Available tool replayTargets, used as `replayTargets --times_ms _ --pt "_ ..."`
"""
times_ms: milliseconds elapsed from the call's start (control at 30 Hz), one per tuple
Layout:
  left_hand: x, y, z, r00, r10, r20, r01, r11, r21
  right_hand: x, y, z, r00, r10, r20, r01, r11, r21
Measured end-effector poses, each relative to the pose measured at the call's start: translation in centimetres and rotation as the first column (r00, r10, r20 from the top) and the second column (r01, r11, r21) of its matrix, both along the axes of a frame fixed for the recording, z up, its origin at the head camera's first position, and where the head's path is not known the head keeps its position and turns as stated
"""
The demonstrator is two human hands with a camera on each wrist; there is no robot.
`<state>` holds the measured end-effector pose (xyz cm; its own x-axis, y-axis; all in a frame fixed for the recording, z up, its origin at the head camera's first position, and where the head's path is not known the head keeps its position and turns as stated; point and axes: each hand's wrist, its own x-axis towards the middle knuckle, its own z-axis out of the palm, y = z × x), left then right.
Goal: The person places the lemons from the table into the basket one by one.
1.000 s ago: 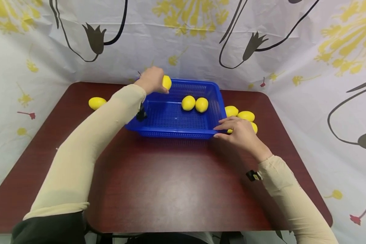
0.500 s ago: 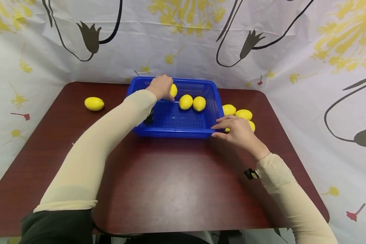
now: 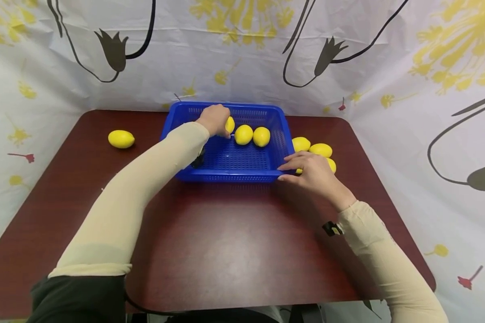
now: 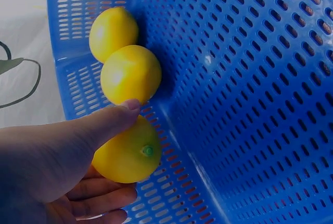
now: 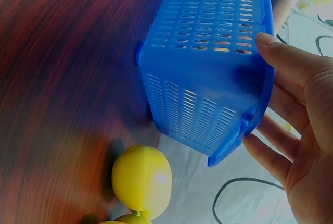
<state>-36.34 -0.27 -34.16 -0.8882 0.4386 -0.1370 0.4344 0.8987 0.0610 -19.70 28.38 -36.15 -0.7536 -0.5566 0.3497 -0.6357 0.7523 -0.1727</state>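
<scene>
A blue plastic basket (image 3: pixel 242 172) with slotted walls stands at the back of the table. Inside it, two lemons (image 3: pixel 244 134) sit side by side near the back wall. My left hand (image 3: pixel 215 119) reaches into the basket and grips another lemon (image 4: pixel 127 153), thumb over it and fingers beneath; it is close to the nearer of those two. At the basket's front right corner, my right hand (image 3: pixel 313 172) holds the rim, thumb on the outer wall and fingers over the edge in the right wrist view.
Several lemons (image 3: pixel 321 150) lie just right of the basket, partly behind the right hand. A single lemon (image 3: pixel 121 139) lies on the left of the dark red wooden table (image 3: pixel 226 242). A patterned white cloth (image 3: pixel 242 54) hangs behind and around the table.
My left hand has come rightward and down into the basket with its lemon, toward the two lemons there. My right hand keeps its hold on the corner.
</scene>
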Motion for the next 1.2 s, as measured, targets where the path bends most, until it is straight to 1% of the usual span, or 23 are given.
replayTargets --times_ms 233,567,900,1200 --pt "0.1 0.3 -0.7 1.000 -0.012 0.014 0.012 1.000 -0.007 0.0 -0.1 -0.1 1.000 -0.012 -0.002 0.012 1.000 0.003" --pt "-0.5 0.4 -1.3 1.000 -0.019 0.024 0.020 1.000 -0.017 0.1 0.0 0.0 1.000 -0.019 0.009 0.019 1.000 0.005" --pt "-0.5 0.6 -1.7 0.999 -0.019 0.047 0.021 0.999 -0.027 0.2 0.1 -0.1 1.000 -0.023 0.004 0.023 1.000 0.005" --pt "-0.5 0.6 -2.1 0.999 -0.028 0.041 0.029 0.999 -0.035 0.0 0.1 -0.2 1.000 -0.013 -0.009 0.013 1.000 -0.004"
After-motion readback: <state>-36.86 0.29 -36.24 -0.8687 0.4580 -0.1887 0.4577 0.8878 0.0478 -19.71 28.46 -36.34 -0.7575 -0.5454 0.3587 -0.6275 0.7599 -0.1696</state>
